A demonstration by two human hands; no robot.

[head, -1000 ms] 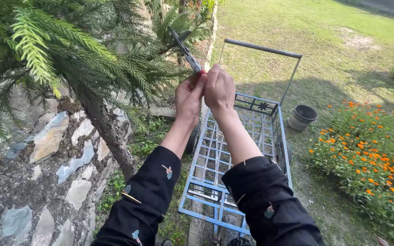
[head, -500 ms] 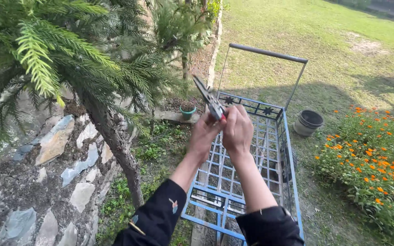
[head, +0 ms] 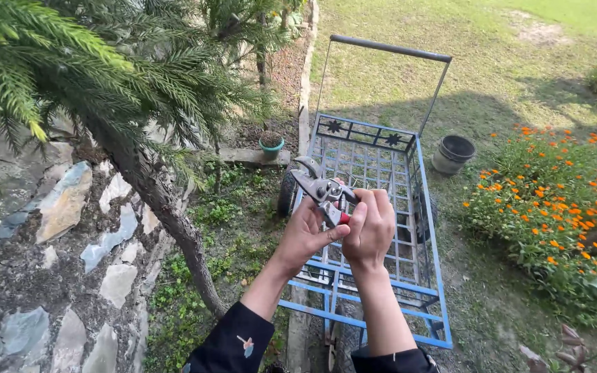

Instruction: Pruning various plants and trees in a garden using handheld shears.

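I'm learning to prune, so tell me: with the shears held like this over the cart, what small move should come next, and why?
Probably finish closing the pruning shears. Both the left hand and right hand grip the handles, the blades look shut, and they are held low over the blue cart, away from the conifer branches.

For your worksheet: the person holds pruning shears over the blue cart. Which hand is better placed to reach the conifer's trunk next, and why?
Probably the left hand. It is on the side nearer the conifer trunk, left of the blue cart, while the right hand lies farther away. Both hands grip the pruning shears.
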